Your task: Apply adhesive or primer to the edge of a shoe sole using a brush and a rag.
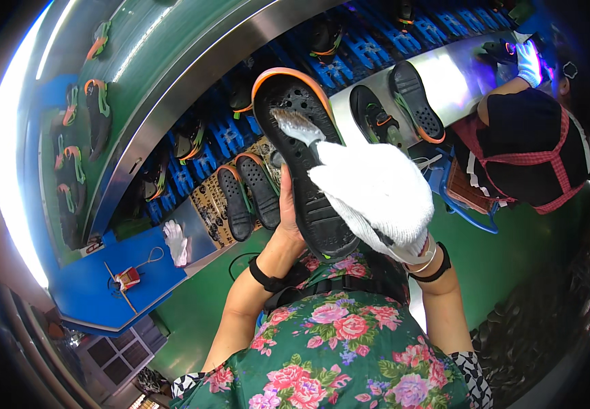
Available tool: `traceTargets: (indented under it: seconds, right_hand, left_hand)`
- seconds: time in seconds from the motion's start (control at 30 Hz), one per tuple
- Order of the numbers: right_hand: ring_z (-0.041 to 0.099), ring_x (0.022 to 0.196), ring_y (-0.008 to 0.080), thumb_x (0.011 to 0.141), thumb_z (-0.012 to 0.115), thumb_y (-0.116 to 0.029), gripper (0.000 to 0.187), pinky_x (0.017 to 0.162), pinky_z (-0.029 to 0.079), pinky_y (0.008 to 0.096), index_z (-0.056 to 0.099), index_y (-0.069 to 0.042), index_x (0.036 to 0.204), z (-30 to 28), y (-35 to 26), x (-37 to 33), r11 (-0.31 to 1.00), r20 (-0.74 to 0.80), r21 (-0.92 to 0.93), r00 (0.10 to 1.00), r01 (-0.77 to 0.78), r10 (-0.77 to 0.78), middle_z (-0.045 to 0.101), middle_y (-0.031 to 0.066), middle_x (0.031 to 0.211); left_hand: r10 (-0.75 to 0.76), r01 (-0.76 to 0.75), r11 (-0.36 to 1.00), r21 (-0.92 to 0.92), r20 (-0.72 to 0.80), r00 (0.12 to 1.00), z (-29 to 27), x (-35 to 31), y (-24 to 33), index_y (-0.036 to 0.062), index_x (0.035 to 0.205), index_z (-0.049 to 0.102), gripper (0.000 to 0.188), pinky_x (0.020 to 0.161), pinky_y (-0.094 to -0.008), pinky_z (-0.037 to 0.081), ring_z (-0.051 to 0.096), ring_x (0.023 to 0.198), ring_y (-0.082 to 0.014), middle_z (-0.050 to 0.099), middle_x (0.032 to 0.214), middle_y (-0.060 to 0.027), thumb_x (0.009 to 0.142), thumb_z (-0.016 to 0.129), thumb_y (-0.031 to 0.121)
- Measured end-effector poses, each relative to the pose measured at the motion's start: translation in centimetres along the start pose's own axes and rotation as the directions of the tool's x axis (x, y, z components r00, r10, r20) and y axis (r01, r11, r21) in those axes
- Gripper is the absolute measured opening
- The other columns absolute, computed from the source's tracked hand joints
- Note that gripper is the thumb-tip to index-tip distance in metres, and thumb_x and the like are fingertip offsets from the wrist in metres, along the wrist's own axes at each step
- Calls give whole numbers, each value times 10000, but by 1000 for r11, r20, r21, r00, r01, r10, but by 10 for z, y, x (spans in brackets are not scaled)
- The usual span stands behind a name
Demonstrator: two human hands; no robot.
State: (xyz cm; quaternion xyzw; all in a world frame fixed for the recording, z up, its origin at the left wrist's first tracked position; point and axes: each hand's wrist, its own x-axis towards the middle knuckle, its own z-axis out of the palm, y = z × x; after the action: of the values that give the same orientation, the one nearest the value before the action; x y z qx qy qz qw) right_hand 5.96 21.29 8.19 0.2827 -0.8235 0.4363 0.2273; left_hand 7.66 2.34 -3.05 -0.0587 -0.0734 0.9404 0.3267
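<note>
A black shoe sole (314, 211) with an orange rim and a pattern of round holes is held up in front of me. My bare left hand (289, 208) grips it at its left edge, thumb up along the side; the other fingers are hidden behind it. In a white knitted glove, my right hand (376, 191) is closed round a brush (298, 127). The brush's bristles lie against the hollow upper face of the sole. Most of the brush handle is covered by the glove.
Two more soles (257, 191) rest on a stained board at left. A shoe upper (375, 117) and another sole (416, 102) lie on the metal ledge. Beyond runs a blue rack (370, 51) with shoes. A co-worker (526, 146) works at right. A spare glove (176, 243) lies near a blue table (97, 290).
</note>
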Motion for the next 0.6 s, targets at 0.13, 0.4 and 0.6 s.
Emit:
traceTargets:
  seconds: [0.13, 0.4, 0.6]
  right_hand:
    - [716, 1070, 288, 851, 730, -21, 327, 939, 553, 397, 761, -48, 1175, 6, 0, 2, 999, -34, -53, 999, 5, -7, 746, 131, 1205]
    - [688, 1130, 311, 851, 729, -39, 390, 970, 535, 411, 729, -29, 1241, 10, 2, -15, 976, 52, 199, 996, -85, 76, 723, 150, 1253]
    - [708, 1093, 286, 826, 757, -25, 368, 949, 551, 405, 754, -36, 1194, 18, -5, -16, 974, 52, 205, 995, -94, 85, 742, 131, 1206]
  left_hand:
    - [77, -62, 987, 150, -99, 992, -14, -7, 2, 95, 1529, 457, 838, 1158, -541, 427, 563, 1345, -339, 554, 1492, -162, 968, 501, 717]
    - [64, -58, 988, 146, -31, 997, -22, -5, 9, 96, 1524, 457, 838, 1179, -533, 391, 532, 1366, -349, 541, 1492, -165, 992, 398, 740]
    - [-11, 51, 847, 529, -78, 997, 0, 9, 5, 70, 1575, 370, 897, 1208, -572, 338, 431, 1448, -413, 419, 1588, -227, 1000, 304, 755]
